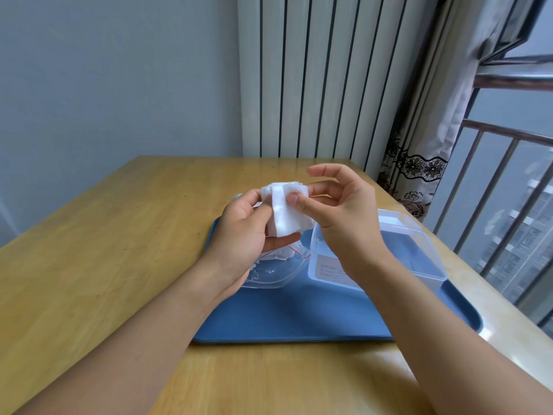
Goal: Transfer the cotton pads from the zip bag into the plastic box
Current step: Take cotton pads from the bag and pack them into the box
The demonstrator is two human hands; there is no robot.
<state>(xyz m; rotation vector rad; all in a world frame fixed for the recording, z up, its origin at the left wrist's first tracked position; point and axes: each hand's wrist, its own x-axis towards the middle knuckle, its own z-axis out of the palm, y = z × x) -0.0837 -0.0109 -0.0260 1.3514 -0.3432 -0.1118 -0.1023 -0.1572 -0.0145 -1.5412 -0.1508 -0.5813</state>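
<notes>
1. The small stack of white square cotton pads [284, 209] is held up in the air above the far part of the tray, between both hands – out of the bag, not yet in the box.
2. The left hand [242, 235] grips the stack from the left, thumb on top and fingers curled beneath, which keeps the soft pads squared up as 1 bundle.
3. The right hand [338, 205] pinches the stack's right edge with thumb and a finger; its other fingers are spread and loosely raised. This looks like a hand-over or a straightening of the pads before they go down.
4. The clear zip bag with the red seal line [281, 265] lies slack on the tray under the left hand, and some white pads appear to remain inside, so the transfer is probably only partly done.
5. The clear rectangular plastic box [419, 250] sits open on the tray just right of the bag – close enough for a short carry. Whether it holds pads already I cannot tell.
6. The blue plastic tray [299, 319] rests on the light wooden table [104, 265], near a white ribbed radiator [314, 79] and a patterned curtain [419, 163].
</notes>
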